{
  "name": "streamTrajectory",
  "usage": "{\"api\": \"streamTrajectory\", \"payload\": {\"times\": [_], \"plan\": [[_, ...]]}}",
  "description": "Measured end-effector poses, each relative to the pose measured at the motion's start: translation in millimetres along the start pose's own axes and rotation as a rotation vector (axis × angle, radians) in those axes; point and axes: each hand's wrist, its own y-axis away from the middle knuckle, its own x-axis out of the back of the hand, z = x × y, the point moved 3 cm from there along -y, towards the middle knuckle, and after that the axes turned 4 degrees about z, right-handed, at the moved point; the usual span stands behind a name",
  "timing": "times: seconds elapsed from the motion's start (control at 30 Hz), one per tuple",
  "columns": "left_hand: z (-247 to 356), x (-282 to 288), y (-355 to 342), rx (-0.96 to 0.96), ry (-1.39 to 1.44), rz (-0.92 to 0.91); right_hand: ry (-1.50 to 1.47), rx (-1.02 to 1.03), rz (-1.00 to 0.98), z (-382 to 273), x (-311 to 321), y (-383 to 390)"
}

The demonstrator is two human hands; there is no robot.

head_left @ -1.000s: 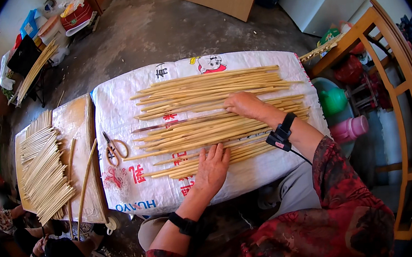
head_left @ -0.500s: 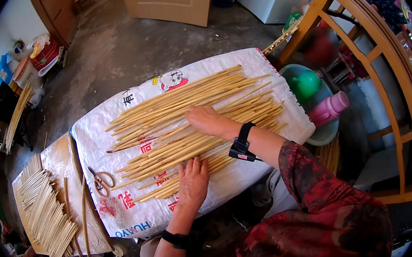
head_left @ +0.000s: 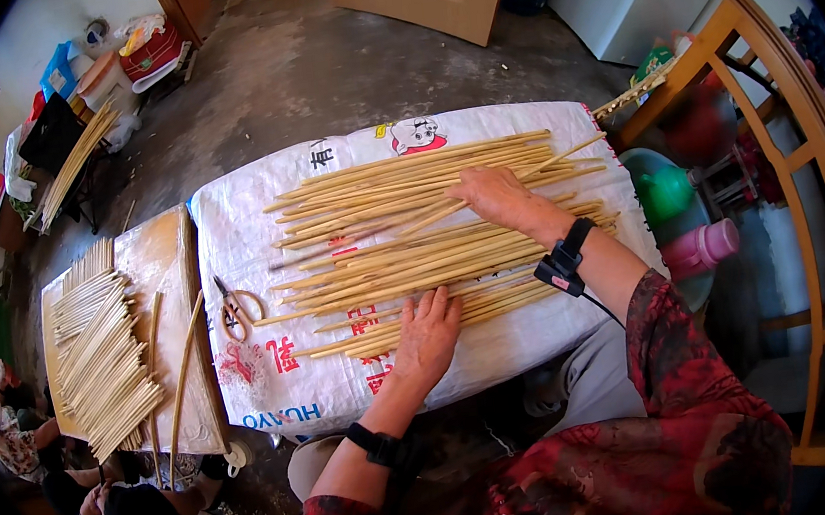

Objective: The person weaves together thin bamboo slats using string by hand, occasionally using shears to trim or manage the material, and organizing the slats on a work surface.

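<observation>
Many long pale wooden sticks (head_left: 399, 221) lie spread side by side across a white woven sack (head_left: 274, 373) that covers a low table. My left hand (head_left: 429, 334) rests flat, fingers apart, on the nearest sticks at the front of the spread. My right hand (head_left: 492, 195) lies palm down on the sticks farther back and to the right, and one stick under it is angled across the others. Each wrist wears a black band. Neither hand grips a stick.
Scissors (head_left: 234, 309) lie on the sack's left part. A wooden board (head_left: 161, 254) to the left carries a stack of shorter cut sticks (head_left: 101, 356). A wooden chair frame (head_left: 809, 206), a green ball and a pink bottle (head_left: 701, 247) stand at the right. Another person sits lower left.
The view has swung, so the table sits more level in frame. My right hand has shifted right along the far sticks; my left hand stays flat on the near ones.
</observation>
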Motion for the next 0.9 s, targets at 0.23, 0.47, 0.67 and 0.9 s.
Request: {"api": "streamTrajectory", "payload": {"times": [0.23, 0.47, 0.67, 0.9], "plan": [[-2.2, -2.0, -1.3, 0.014, -0.016, 0.006, 0.049, -0.020, 0.132, -13.4, 7.6, -6.8], [-2.1, -6.1, -4.2, 0.011, -0.013, 0.034, 0.079, 0.071, 0.178, -29.0, 1.8, -17.4], [0.5, 2.2, -3.0, 0.003, -0.002, -0.021, 0.123, -0.014, 0.155, 4.5, -7.5, -2.5], [-5.1, 2.7, 2.2, 0.001, -0.034, 0.011, 0.020, -0.095, 0.117, -9.7, -6.4, 16.6]]}}
